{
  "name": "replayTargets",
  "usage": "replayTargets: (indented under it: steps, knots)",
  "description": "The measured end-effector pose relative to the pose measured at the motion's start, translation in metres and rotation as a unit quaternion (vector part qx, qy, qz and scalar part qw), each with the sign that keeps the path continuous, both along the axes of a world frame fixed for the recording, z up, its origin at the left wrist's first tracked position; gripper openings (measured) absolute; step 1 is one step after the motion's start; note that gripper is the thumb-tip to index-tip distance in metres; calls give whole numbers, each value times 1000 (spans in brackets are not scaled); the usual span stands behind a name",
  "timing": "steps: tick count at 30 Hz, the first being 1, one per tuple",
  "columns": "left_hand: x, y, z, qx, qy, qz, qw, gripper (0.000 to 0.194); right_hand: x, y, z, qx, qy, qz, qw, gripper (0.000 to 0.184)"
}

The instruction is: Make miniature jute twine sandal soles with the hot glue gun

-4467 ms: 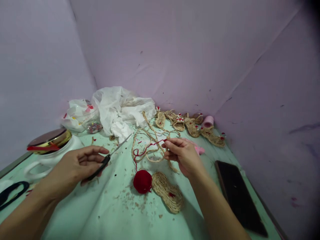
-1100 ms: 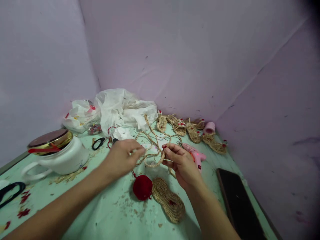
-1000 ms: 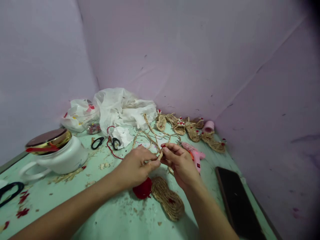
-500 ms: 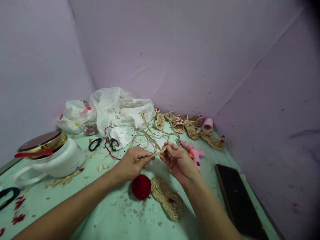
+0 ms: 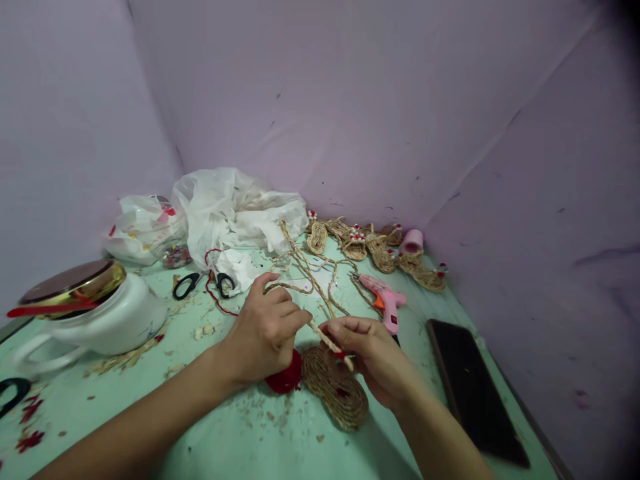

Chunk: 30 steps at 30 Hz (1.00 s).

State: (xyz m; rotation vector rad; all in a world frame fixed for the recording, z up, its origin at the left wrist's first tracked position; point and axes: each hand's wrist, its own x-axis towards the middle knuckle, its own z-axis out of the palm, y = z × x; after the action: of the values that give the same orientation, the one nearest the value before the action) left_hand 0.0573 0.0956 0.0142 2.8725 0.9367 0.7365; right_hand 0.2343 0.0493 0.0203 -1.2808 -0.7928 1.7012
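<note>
A braided straw cord [image 5: 324, 336] stretches between my two hands, with red yarn near its tip. My left hand [image 5: 270, 327], palm down with one finger raised, has its fingertips closed at the cord; its thumb is hidden. My right hand [image 5: 373, 350] pinches the cord close to the red-marked end. Under my left hand sits a red yarn ball [image 5: 286, 375], partly covered. Beside the ball a coiled straw sole shape [image 5: 337, 393] lies flat, a small red spot on it. Longer braided strands [image 5: 303, 260] trail away over the table behind my hands.
A pink glue gun [image 5: 384, 297] and a dark phone [image 5: 475, 393] lie to the right. Black-handled scissors [image 5: 186, 287], a white pot [image 5: 120, 323] and plastic bags [image 5: 230, 213] are on the left. Several woven slippers [image 5: 383, 253] line the wall by a pink roll [image 5: 413, 241].
My left hand has turned palm down and come nearer, over the yarn ball. My right hand has moved lower, and the cord end with red yarn now points toward me.
</note>
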Motion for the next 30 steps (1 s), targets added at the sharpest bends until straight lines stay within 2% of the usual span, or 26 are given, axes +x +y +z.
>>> replayTargets:
  steps: [5, 10, 13, 16, 18, 21, 23, 26, 30]
  knots:
    - [4, -2, -2, -13, 0, -28, 1000, 29, -1, -13, -9, -16, 47, 43, 998, 32]
    - [7, -4, -2, -18, -15, -63, 998, 30, 1, -14, -19, 8, 83, 93, 992, 31]
    - [7, -3, -1, -74, -50, -63, 994, 22, 6, -13, -21, -17, 126, 103, 986, 23]
    - [5, 0, 0, -144, -74, -63, 985, 16, 10, -12, -22, -42, 185, 108, 976, 23]
    - [4, 2, 1, -173, -72, -64, 980, 16, 12, -12, -24, -51, 191, 105, 975, 23]
    - [5, 2, 4, -211, -81, -42, 973, 16, 12, -10, -27, -34, 179, 55, 982, 26]
    - [8, 1, 6, -251, -104, -7, 962, 15, 9, -8, -29, 12, 163, -5, 987, 26]
    - [13, -5, 7, -334, -129, 46, 933, 17, 2, -8, -30, 90, 114, -76, 987, 27]
    - [19, -10, 7, -414, -168, 56, 893, 14, -6, -11, -30, 101, 70, -125, 984, 20]
